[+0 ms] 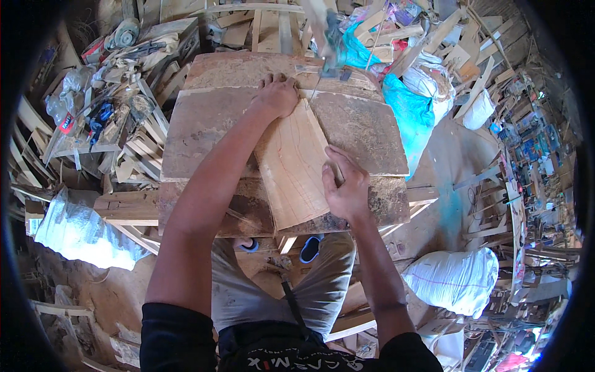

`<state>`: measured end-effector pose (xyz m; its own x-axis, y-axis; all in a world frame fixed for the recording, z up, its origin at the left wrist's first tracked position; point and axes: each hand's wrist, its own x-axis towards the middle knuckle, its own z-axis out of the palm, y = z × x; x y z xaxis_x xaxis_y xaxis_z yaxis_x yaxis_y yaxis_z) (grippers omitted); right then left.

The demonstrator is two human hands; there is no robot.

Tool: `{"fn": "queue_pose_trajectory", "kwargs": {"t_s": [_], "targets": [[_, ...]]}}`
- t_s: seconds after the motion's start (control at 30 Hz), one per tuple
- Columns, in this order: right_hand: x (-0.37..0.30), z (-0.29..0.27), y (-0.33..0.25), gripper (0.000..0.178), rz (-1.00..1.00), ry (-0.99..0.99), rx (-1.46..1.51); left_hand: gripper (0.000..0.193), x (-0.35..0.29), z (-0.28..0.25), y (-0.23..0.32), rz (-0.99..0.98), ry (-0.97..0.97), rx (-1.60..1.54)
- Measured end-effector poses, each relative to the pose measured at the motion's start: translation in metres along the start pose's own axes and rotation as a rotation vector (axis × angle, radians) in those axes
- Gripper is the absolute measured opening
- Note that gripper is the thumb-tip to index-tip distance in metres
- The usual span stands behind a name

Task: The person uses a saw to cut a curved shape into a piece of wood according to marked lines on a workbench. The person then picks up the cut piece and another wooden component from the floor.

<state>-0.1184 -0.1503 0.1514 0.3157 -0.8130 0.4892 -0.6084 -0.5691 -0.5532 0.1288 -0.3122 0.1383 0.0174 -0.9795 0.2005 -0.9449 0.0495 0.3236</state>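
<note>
A pale wooden board [291,167] with curved reddish lines drawn along it lies flat on a worn, dusty saw table [211,130]. Over the board's far left end, my left hand [278,97] presses down with its fingers bent. My right hand [346,186] grips the board's right edge near its close end, thumb on one side and fingers on the other. A thin upright saw blade [317,85] stands at the board's far right corner, below a blurred saw guide [333,46]. What lies under my left palm is hidden.
Piled wood offcuts [139,152] crowd the left, with a plastic bottle [61,115] on top. Turquoise sacking [408,111] hangs by the table's right edge. A stuffed white sack [455,280] sits on the floor at right; clear plastic wrapping [83,229] lies at left.
</note>
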Motion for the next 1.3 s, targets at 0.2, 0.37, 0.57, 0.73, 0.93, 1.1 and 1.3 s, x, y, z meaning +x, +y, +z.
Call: {"fn": "queue_pose_trajectory", "kwargs": {"t_s": [0.2, 0.37, 0.57, 0.73, 0.93, 1.1, 1.3], "targets": [[0.001, 0.002, 0.003, 0.034, -0.031, 0.019, 0.014, 0.047, 0.004, -0.002, -0.002, 0.004, -0.020, 0.001], [0.001, 0.004, 0.000, 0.033, -0.013, 0.015, -0.010, 0.050, 0.008, -0.001, -0.003, -0.011, -0.053, 0.049], [0.004, 0.007, 0.004, 0.034, -0.042, 0.034, 0.000, 0.048, 0.015, 0.007, -0.010, -0.007, -0.002, 0.067], [0.006, 0.008, 0.003, 0.033, -0.038, 0.039, 0.032, 0.049, 0.014, 0.004, -0.011, -0.004, -0.024, 0.031], [0.006, 0.006, 0.001, 0.033, -0.010, 0.036, 0.033, 0.049, 0.006, -0.015, 0.002, -0.006, -0.078, -0.016], [0.007, 0.009, 0.007, 0.033, -0.057, 0.043, -0.031, 0.048, 0.006, -0.011, 0.000, -0.015, -0.035, -0.013], [0.009, 0.008, -0.002, 0.033, 0.053, 0.025, 0.048, 0.048, 0.011, -0.012, 0.000, -0.019, -0.057, 0.004]]}}
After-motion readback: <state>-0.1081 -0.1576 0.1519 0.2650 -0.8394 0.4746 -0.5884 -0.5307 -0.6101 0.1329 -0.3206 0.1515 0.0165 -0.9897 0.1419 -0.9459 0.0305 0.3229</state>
